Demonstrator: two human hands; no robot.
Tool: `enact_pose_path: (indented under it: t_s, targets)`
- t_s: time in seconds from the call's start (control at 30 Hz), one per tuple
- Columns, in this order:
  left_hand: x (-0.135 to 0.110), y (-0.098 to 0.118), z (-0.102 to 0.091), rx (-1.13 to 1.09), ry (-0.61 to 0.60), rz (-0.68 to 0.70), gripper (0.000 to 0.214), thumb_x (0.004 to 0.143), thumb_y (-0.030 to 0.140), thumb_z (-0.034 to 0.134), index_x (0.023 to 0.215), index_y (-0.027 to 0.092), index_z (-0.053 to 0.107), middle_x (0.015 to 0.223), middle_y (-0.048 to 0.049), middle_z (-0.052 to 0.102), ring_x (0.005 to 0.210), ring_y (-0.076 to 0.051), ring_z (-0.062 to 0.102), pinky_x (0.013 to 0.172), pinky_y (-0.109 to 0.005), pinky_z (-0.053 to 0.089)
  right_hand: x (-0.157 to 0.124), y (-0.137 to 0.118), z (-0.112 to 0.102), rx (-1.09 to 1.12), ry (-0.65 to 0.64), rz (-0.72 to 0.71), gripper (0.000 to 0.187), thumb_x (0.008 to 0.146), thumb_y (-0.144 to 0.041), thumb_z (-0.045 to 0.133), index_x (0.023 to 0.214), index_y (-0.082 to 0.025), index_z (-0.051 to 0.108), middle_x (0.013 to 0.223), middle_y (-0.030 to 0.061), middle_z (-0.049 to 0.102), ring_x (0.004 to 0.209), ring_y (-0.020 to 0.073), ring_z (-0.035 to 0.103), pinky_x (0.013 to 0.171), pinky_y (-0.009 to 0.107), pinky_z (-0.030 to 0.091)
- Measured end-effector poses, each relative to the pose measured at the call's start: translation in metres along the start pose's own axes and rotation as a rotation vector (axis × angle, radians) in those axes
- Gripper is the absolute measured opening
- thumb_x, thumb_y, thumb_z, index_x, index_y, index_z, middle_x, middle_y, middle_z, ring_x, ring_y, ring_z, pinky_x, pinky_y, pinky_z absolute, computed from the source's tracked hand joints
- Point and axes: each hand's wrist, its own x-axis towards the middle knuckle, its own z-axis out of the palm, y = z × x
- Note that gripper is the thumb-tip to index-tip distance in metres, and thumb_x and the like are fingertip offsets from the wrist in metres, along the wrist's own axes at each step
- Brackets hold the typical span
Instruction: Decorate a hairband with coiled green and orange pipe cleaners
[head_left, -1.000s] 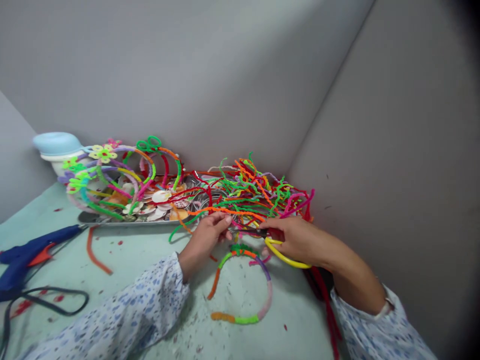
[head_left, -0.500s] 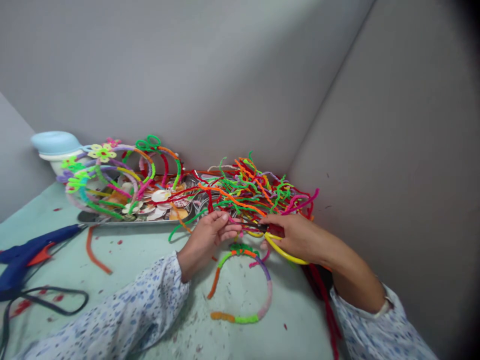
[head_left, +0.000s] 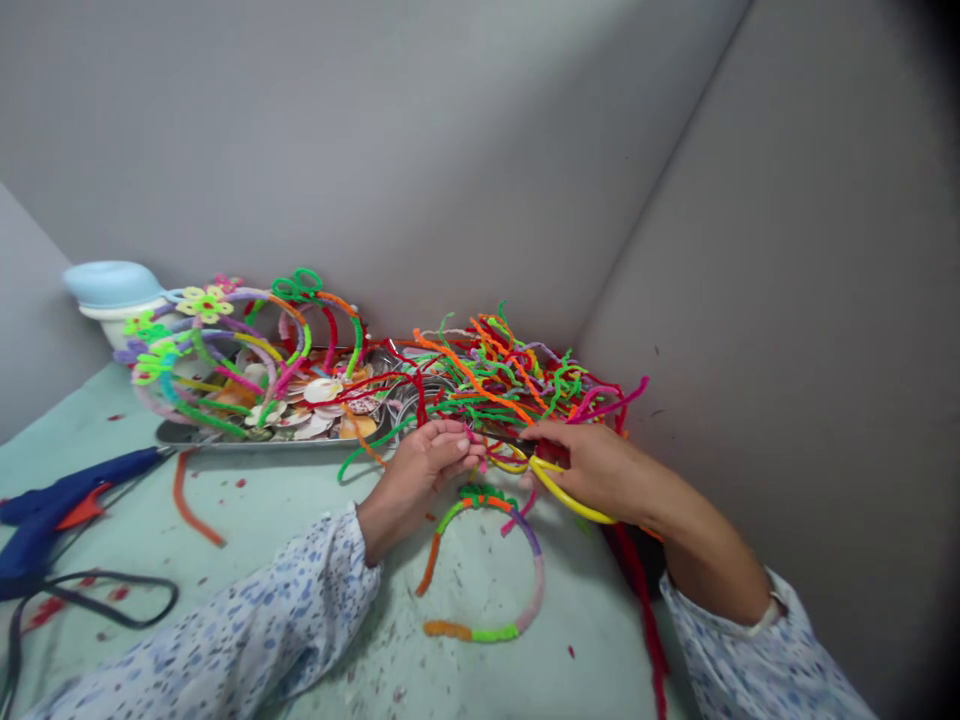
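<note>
A short pink fuzzy pipe cleaner piece [head_left: 470, 434] is pinched in the fingertips of my left hand [head_left: 424, 468]. My right hand [head_left: 600, 465] is wrapped round scissors with a yellow handle [head_left: 574, 497]. Their dark blades point left toward my left fingertips and are partly hidden. Just below my hands, a headband wrapped in coloured pipe cleaner [head_left: 538, 580] lies on the table with its open side to the left. A green looped ornament [head_left: 484, 494] sits at its top.
Behind my hands is a tangled heap of pipe cleaners [head_left: 517, 370]. Left of it, several finished headbands [head_left: 225, 345] stand on a metal tray [head_left: 262, 445] of shells. A blue glue gun [head_left: 82, 490] with a dark cord lies left, near an orange strip [head_left: 191, 505]. Grey panels rise behind.
My left fingers have curled in closer round the pink piece. An orange pipe cleaner in the heap has shifted up and right. My right hand has barely moved.
</note>
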Motion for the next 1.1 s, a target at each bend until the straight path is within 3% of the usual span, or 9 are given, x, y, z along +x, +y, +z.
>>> enact_pose_path:
  t_s: [0.17, 0.3, 0.47, 0.93, 1.1]
  targets:
    - [0.0, -0.002, 0.002, 0.054, 0.073, 0.002, 0.018, 0.077, 0.006, 0.059, 0.091, 0.014, 0.051, 0.076, -0.0028, 0.064, 0.071, -0.012, 0.066, 0.069, -0.023, 0.054, 0.002, -0.005, 0.008, -0.039, 0.007, -0.024, 0.041, 0.076, -0.037, 0.059, 0.114, -0.025, 0.06, 0.086, 0.0039, 0.07, 0.07, 0.0182, 0.061, 0.059, 0.025, 0.04]
    - [-0.001, -0.002, 0.003, 0.093, 0.05, 0.032, 0.021, 0.074, 0.006, 0.06, 0.09, 0.015, 0.049, 0.074, -0.0028, 0.064, 0.069, -0.013, 0.065, 0.067, -0.025, 0.054, 0.005, -0.007, 0.015, -0.042, 0.032, -0.019, 0.046, 0.073, -0.045, 0.062, 0.114, -0.026, 0.06, 0.081, 0.0039, 0.07, 0.067, 0.0188, 0.061, 0.058, 0.026, 0.04]
    - [-0.003, 0.0, 0.006, 0.133, 0.052, 0.014, 0.024, 0.072, 0.007, 0.061, 0.09, 0.015, 0.047, 0.072, -0.0038, 0.065, 0.063, -0.013, 0.064, 0.064, -0.026, 0.052, 0.006, -0.009, 0.018, 0.011, 0.046, -0.044, 0.046, 0.071, -0.046, 0.064, 0.112, -0.026, 0.061, 0.086, 0.0042, 0.07, 0.072, 0.0188, 0.061, 0.063, 0.027, 0.042]
    - [-0.001, 0.002, 0.007, 0.153, 0.046, 0.027, 0.027, 0.065, 0.007, 0.064, 0.084, 0.016, 0.047, 0.067, -0.0014, 0.065, 0.058, -0.013, 0.063, 0.059, -0.024, 0.05, 0.009, -0.014, 0.024, 0.105, 0.074, -0.031, 0.037, 0.069, -0.043, 0.067, 0.102, -0.026, 0.066, 0.067, -0.0023, 0.067, 0.054, 0.0118, 0.052, 0.05, 0.021, 0.034]
    - [0.001, 0.0, 0.004, 0.152, 0.033, 0.044, 0.027, 0.066, 0.009, 0.066, 0.084, 0.016, 0.047, 0.066, -0.0004, 0.064, 0.059, -0.013, 0.063, 0.059, -0.025, 0.051, 0.008, -0.017, 0.021, 0.067, 0.09, -0.032, 0.04, 0.068, -0.047, 0.067, 0.102, -0.025, 0.069, 0.067, -0.0002, 0.068, 0.053, 0.0126, 0.052, 0.049, 0.022, 0.032]
